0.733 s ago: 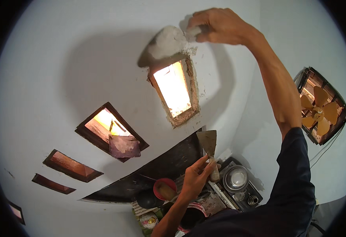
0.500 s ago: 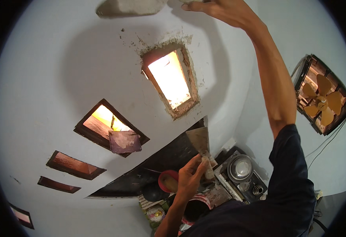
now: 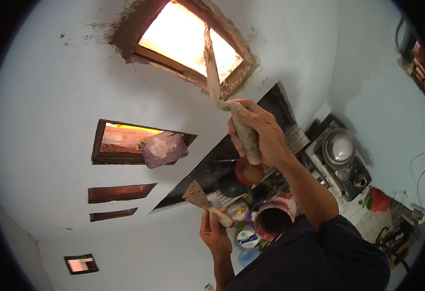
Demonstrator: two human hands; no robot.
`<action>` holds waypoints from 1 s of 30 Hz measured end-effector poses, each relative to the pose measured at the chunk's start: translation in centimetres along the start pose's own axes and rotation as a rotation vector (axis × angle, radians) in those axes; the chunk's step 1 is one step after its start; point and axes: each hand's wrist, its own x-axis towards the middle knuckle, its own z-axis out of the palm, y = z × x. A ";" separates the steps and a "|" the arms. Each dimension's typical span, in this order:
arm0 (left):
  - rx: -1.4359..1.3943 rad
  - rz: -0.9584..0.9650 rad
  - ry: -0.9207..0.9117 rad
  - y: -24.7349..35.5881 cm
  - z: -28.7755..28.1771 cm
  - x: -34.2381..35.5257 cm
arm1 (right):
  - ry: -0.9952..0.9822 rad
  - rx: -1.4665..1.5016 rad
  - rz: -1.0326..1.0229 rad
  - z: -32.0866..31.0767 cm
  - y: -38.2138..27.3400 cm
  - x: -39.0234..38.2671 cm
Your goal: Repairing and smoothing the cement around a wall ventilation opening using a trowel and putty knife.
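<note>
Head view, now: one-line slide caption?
Right hand grips a trowel before a bright, rough-edged wall opening; left hand holds a scraper lower in the picture.

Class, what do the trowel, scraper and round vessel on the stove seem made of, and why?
Trowel: thin blade, probably metal, dulled by brownish smears; coated handle unclear.
Scraper: thin flared blade, likely metal, roughly crusted; pale handle perhaps wood or plastic.
Vessel: probably smooth metal, from its silvery shine.

No text, label, number or sign is legible. The red-and-white bucket (image 3: pixel 286 202) and the white-and-blue item (image 3: pixel 248 238) beside it show coloured areas; any lettering on these surfaces is too small and blurred to read.
</note>
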 end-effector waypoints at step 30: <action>0.054 -0.075 0.054 -2.3 -1.9 -2.0 | -0.275 0.430 0.178 10.7 -1.3 1.1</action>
